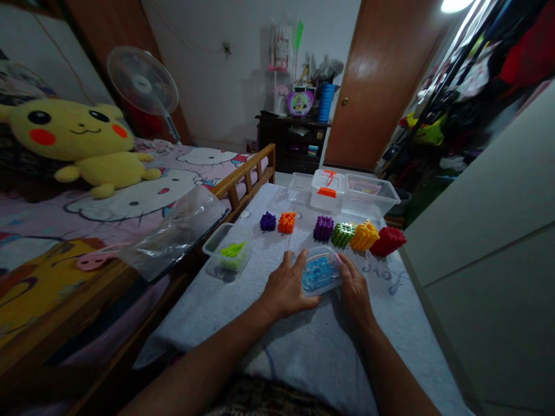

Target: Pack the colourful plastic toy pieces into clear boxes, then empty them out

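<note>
1. The small plastic box (321,283) is just below the centre of the frame, see-through, with blue pieces (318,270) inside; whether a lid covers it, I cannot tell.
2. The left hand (285,289) grips the box's left side, its fingers spread along the edge and its thumb at the lower edge, clamped on the box.
3. The right hand (356,289) is clamped on the box's right side, its fingertips near the upper right corner; the far fingers are partly hidden.
4. Beyond the hands, across the middle of the frame, a row of toy cubes stands on the cloth (234,329): from left, a dark violet cube (267,222) beside an orange cube (287,223), then, after a gap, a purple cube (323,229), a green cube (343,235), a yellow cube (364,236) and a red block (388,241).
5. Left of centre, an open tub (213,267) holds yellow-green pieces (233,250).
6. Behind the row, right of centre, stands a container with an orange clasp (318,202), between two other clear containers.
7. A yellow plush toy (102,167) sits on the bed, upper left.
</note>
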Motion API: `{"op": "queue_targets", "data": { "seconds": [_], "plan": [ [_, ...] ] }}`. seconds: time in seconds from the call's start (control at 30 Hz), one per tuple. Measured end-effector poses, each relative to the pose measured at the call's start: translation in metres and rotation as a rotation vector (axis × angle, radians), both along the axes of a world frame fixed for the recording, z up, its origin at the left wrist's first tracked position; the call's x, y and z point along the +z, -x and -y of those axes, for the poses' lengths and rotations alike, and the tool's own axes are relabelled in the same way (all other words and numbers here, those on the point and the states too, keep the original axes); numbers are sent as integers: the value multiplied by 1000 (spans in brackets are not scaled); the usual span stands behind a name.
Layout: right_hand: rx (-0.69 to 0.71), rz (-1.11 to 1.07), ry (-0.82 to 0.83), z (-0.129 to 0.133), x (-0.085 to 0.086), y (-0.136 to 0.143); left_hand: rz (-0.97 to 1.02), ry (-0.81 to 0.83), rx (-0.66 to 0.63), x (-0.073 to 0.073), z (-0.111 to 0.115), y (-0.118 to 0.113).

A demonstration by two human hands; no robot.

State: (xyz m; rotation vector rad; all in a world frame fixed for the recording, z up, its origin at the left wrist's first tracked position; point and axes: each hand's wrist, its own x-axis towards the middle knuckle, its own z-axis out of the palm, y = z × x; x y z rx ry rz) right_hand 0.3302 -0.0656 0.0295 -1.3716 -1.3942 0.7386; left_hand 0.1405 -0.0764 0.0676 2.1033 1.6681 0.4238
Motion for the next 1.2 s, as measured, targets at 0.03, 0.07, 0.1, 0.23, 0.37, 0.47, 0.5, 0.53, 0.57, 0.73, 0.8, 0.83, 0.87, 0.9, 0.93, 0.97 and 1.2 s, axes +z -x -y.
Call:
{"op": "queue_targets", "data": {
  "seconds": [0.03,0.07,0.1,0.23,0.37,0.47,0.5,0.53,0.57,0.73,0.8,0.83,0.87,0.9,0.93,0.97,1.2],
  "plan": [
    [5,-22,-8,0,1,0,14,-2,6,1,0,1],
    [7,-46,-17,1,1,0,27,-3,14,2,0,2],
    [6,-75,-25,1,0,0,42,-4,20,5,0,4],
    [-19,-225,-27,0,-4,0,119,-63,69,30,-7,17],
    [-17,-249,-6,-1,-6,0,168,-238,171,68,-30,45],
    [-6,-227,9,-1,-7,-1,130,-310,265,91,-58,75],
    [-3,-217,12,0,-8,-1,119,-322,303,96,-69,86],
    [-1,-204,16,0,-8,-1,103,-317,352,99,-81,97],
    [1,-189,23,0,-8,-1,79,-295,403,100,-93,108],
    [18,-108,50,2,-8,2,-62,-141,551,84,-144,144],
    [31,-88,48,2,-8,3,-90,-94,567,72,-155,149],
    [36,-81,48,2,-9,3,-92,-76,577,67,-158,149],
    [40,-76,51,1,-9,3,-88,-63,587,61,-161,149],
    [43,-70,56,1,-9,3,-82,-51,595,56,-163,148],
    [44,-64,61,1,-9,2,-76,-39,601,52,-164,147],
    [42,-58,65,1,-9,2,-73,-29,610,48,-164,145],
    [52,-30,62,2,-10,1,-118,12,688,43,-159,136]
  ]
}}
